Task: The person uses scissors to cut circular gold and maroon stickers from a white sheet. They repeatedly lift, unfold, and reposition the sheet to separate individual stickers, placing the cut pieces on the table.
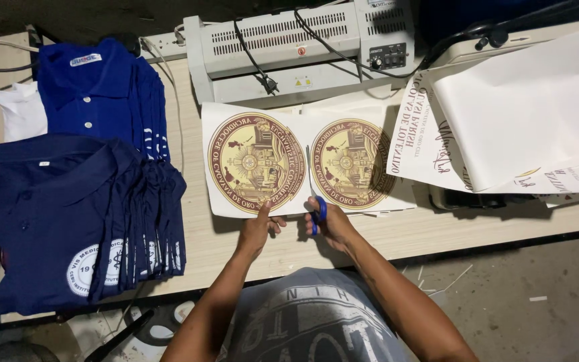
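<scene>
Left hand (pixel 257 226) pinches the near edge of a glossy white printed sheet (pixel 303 161) with two round maroon-and-gold seals, lying on the wooden table (pixel 410 231). Right hand (pixel 330 221) is curled around blue-handled scissors (pixel 317 209), blades running up between the seals. Folded navy polo shirts (pixel 75 214) are stacked left.

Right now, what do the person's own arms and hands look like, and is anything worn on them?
Both forearms are bare up to the bottom edge of the picture: no sleeves show. The left hand and the right hand wear no gloves, and no watch, ring or bracelet shows. Between the arms shows a grey T-shirt with large pale printed lettering.
</scene>
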